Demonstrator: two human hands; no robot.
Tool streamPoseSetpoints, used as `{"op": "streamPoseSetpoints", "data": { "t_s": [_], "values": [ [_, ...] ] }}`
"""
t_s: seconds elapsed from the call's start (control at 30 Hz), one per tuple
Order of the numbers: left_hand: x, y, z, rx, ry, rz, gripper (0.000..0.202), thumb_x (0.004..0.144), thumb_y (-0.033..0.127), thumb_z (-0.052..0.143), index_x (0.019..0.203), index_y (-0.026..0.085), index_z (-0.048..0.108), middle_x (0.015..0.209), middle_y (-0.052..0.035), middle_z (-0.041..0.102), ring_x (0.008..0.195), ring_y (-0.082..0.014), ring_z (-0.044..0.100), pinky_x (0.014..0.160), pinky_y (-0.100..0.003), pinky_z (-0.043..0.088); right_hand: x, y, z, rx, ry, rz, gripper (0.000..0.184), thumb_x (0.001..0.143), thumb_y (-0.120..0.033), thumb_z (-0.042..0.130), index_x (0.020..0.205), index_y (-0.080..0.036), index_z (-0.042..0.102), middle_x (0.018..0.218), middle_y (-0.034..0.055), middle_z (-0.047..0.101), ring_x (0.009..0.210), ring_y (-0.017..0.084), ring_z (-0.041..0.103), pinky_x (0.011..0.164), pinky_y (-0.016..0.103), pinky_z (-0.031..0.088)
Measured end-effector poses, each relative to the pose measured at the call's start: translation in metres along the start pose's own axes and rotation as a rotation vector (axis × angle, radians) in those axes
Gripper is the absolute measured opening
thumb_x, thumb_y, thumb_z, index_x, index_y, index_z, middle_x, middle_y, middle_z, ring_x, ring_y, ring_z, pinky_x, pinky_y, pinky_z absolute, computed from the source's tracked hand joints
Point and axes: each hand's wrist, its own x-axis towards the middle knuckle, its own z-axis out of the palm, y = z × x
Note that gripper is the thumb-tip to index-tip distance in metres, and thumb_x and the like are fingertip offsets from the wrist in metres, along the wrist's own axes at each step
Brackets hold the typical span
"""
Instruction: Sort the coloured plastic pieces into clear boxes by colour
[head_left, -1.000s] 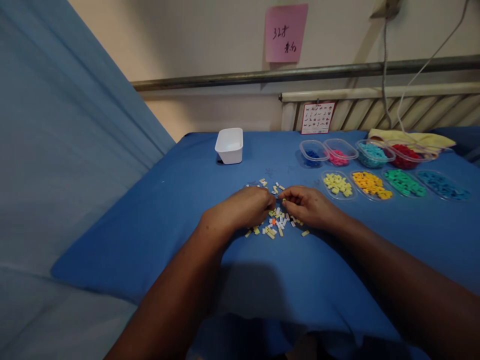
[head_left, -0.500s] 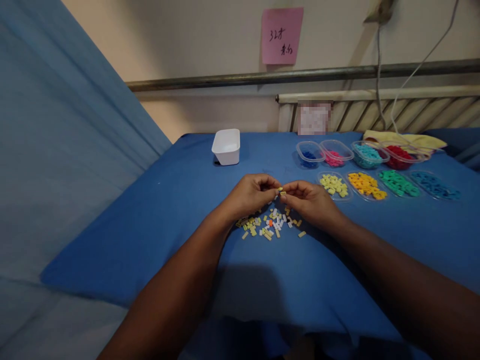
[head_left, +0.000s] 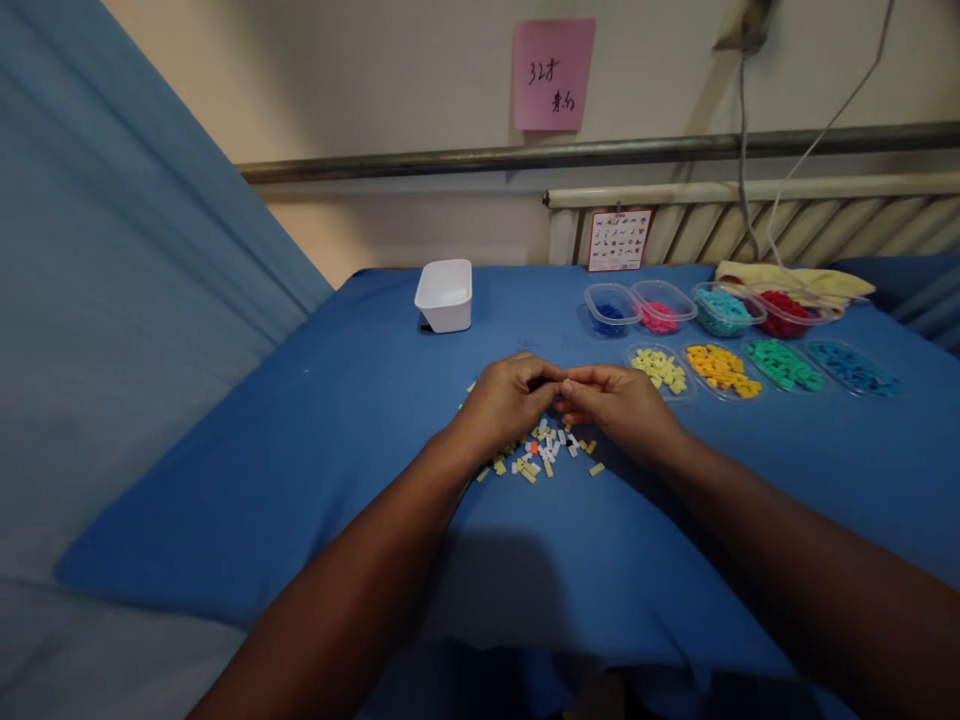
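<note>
Over a loose heap of small building bricks (head_left: 549,450), my left hand (head_left: 506,400) and my right hand (head_left: 622,402) meet fingertip to fingertip. Both are closed in a pinch. The small pale-yellow bricks between them are almost wholly hidden by the fingers now; half a second ago they showed at the tips. Most bricks in the heap are white and pale yellow, with one orange brick (head_left: 534,448) among them. My left hand and wrist cover the heap's left part.
A white plastic box (head_left: 444,298) stands at the back left of the blue-covered table (head_left: 300,450). Clear tubs of coloured bricks fill the back right, including yellow-orange bricks (head_left: 720,368) and green bricks (head_left: 780,365). Behind them lies a yellow cloth (head_left: 806,278). A printed card (head_left: 619,240) hangs on the radiator.
My fingertips have closed together, covering the yellow bricks that showed between them. The whole view has shifted slightly, with the background moving a little to the left.
</note>
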Motion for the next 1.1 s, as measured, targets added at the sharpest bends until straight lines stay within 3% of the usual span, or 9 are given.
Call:
{"op": "streamPoseSetpoints", "data": {
  "t_s": [0.07, 0.23, 0.47, 0.67, 0.77, 0.9, 1.0, 1.1],
  "values": [
    [0.001, 0.0, 0.001, -0.08, 0.03, -0.029, 0.013, 0.094, 0.022, 0.074, 0.101, 0.021, 0.085, 0.098, -0.0041, 0.081, 0.09, -0.0175, 0.075, 0.084, -0.031, 0.059, 0.0, -0.002, 0.001, 0.024, 0.006, 0.014, 0.033, 0.08, -0.042, 0.095, 0.101, -0.019, 0.085, 0.089, 0.0066, 0.083, 0.08, 0.018, 0.079, 0.072, 0.029, 0.068],
    [0.002, -0.003, 0.003, -0.281, -0.023, -0.089, 0.014, 0.09, 0.026, 0.078, 0.101, 0.018, 0.082, 0.093, -0.0047, 0.08, 0.082, -0.0169, 0.074, 0.073, -0.029, 0.058, -0.001, -0.003, 0.0, 0.174, -0.06, 0.08, 0.036, 0.078, -0.038, 0.1, 0.104, -0.02, 0.084, 0.098, 0.0066, 0.085, 0.08, 0.015, 0.078, 0.077, 0.027, 0.067],
    [0.002, -0.002, -0.002, -0.057, 0.023, -0.012, 0.013, 0.097, 0.022, 0.073, 0.101, 0.023, 0.086, 0.099, -0.0041, 0.082, 0.093, -0.0179, 0.076, 0.089, -0.033, 0.06, 0.0, -0.003, -0.005, 0.33, -0.041, 0.094, 0.044, 0.067, -0.034, 0.107, 0.102, -0.019, 0.084, 0.099, 0.007, 0.086, 0.08, 0.014, 0.078, 0.083, 0.027, 0.067],
    [-0.001, 0.0, 0.001, 0.028, -0.044, 0.156, 0.021, 0.104, 0.021, 0.068, 0.108, 0.025, 0.088, 0.101, -0.0043, 0.082, 0.096, -0.0177, 0.075, 0.091, -0.033, 0.059, 0.0, -0.007, -0.005, 0.26, 0.02, 0.097, 0.043, 0.065, -0.033, 0.105, 0.098, -0.017, 0.082, 0.092, 0.0064, 0.084, 0.075, 0.014, 0.076, 0.077, 0.026, 0.066],
    [-0.003, -0.001, 0.005, 0.065, -0.068, 0.206, 0.025, 0.105, 0.021, 0.067, 0.121, 0.027, 0.085, 0.104, -0.0049, 0.081, 0.101, -0.0191, 0.075, 0.095, -0.035, 0.059, 0.001, -0.016, -0.018, 0.045, 0.061, 0.033, 0.037, 0.071, -0.035, 0.099, 0.099, -0.017, 0.083, 0.09, 0.0075, 0.084, 0.074, 0.016, 0.077, 0.074, 0.028, 0.065],
    [-0.004, 0.001, 0.003, 0.081, -0.055, 0.164, 0.033, 0.105, 0.024, 0.068, 0.135, 0.024, 0.08, 0.118, -0.0074, 0.08, 0.109, -0.0205, 0.075, 0.103, -0.038, 0.059, 0.002, -0.031, -0.071, -0.509, 0.13, -0.119, 0.03, 0.085, -0.039, 0.084, 0.108, -0.02, 0.085, 0.085, 0.0077, 0.084, 0.074, 0.022, 0.078, 0.07, 0.033, 0.063],
    [-0.003, 0.003, -0.003, 0.097, -0.03, 0.114, 0.031, 0.105, 0.025, 0.067, 0.132, 0.021, 0.08, 0.122, -0.009, 0.08, 0.112, -0.0216, 0.075, 0.106, -0.04, 0.058, 0.002, -0.037, -0.118, -1.047, 0.255, -0.254, 0.028, 0.089, -0.035, 0.072, 0.107, -0.02, 0.087, 0.09, 0.011, 0.086, 0.079, 0.027, 0.079, 0.073, 0.038, 0.061],
    [-0.001, 0.004, -0.012, 0.127, -0.02, 0.095, 0.025, 0.104, 0.025, 0.067, 0.123, 0.021, 0.083, 0.12, -0.0089, 0.08, 0.114, -0.0226, 0.074, 0.106, -0.041, 0.058, 0.004, -0.035, -0.144, -1.384, 0.233, -0.28, 0.03, 0.091, -0.031, 0.064, 0.105, -0.021, 0.089, 0.09, 0.0112, 0.086, 0.078, 0.029, 0.079, 0.074, 0.039, 0.059]
  ]
}}
